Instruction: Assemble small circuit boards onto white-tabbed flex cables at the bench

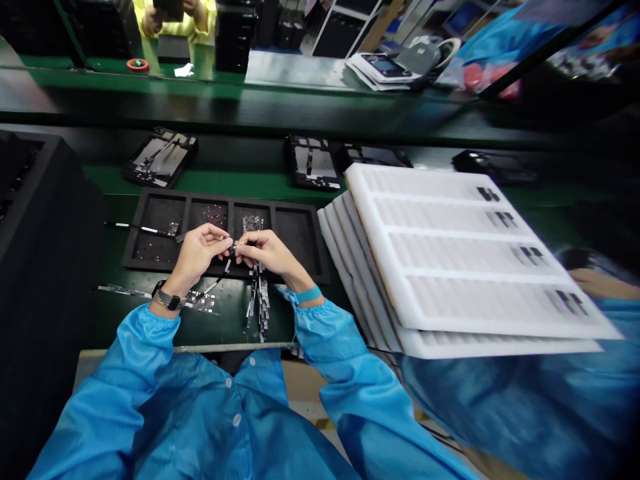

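Note:
My left hand point(199, 252) and my right hand point(266, 253) meet over the front edge of a black compartment tray point(300, 233). Both pinch one small dark part point(233, 248) between their fingertips; a thin black strip hangs down from it. Behind the fingers a small circuit board point(253, 222) lies in the tray. A row of narrow dark strips point(260, 303) lies on the green mat just below my right hand. Another small board point(203, 301) lies by my left wrist, which wears a watch.
A stack of white foam trays point(450, 267) sits tilted to the right. Black device frames point(161, 157) point(313, 162) lie on the conveyor behind. A tall black stack point(40, 267) stands at left. A person in yellow point(175, 20) stands across the line.

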{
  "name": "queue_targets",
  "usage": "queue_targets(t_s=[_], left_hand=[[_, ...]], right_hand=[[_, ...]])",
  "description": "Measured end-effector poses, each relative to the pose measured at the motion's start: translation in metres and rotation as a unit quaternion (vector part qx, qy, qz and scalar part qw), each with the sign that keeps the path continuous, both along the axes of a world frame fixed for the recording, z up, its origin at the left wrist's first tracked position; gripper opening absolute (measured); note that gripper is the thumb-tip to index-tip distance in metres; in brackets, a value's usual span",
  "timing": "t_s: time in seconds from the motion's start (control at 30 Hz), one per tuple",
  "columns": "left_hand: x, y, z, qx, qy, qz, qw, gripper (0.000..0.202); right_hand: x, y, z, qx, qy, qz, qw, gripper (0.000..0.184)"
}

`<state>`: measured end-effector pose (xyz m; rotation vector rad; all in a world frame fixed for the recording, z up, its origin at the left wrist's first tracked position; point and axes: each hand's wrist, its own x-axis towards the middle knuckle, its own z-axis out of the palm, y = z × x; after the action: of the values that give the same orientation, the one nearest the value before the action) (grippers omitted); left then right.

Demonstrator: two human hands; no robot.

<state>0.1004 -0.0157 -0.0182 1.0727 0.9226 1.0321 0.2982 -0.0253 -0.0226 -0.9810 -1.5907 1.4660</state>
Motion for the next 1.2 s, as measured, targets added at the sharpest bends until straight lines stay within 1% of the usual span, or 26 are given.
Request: queue_targets(t_s=[0.13,0.3,0.4,0.6,0.83,1.03,1.2], left_hand=[[-0.0006,-0.0003,-0.0015,0.002,0.003,-0.001,1.0,0.039],[-0.0026,-0.0001,-0.0009,0.002,0.003,-0.02,1.0,0.039],[-0.0034,-0.0003,-0.0006,-0.002,0.0,-0.021,1.0,0.039],[-0.0043,0.0004,-0.0028,-0.008,0.0,-0.03,1.0,0.038],[-0.0035,0.0012,-0.0057,-0.008,0.011,-0.01,1.0,0.04],[-0.0049,0.0019,-0.0044,-0.033,0.004,-0.026,0.999,0.04],[-0.0058,0.0033,-0.0063,-0.041,0.001,-0.027,0.999,0.042]], right_hand=[[0.0006,-0.0001,0.0005,-0.014,-0.001,0.017,1.0,0.037],[0.0013,-0.0002,0.0003,-0.026,0.006,0.021,0.999,0.039],[0.0017,-0.0007,0.0006,-0.026,0.003,0.025,0.999,0.041],[0.0017,-0.0013,0.0046,-0.041,-0.007,0.038,0.998,0.043],[0.0007,-0.0004,0.0041,-0.027,-0.032,0.036,0.998,0.043],[0.0011,-0.0013,0.0046,-0.04,-0.025,0.054,0.997,0.043],[0.002,-0.0013,0.0033,-0.047,-0.018,0.058,0.997,0.044]])
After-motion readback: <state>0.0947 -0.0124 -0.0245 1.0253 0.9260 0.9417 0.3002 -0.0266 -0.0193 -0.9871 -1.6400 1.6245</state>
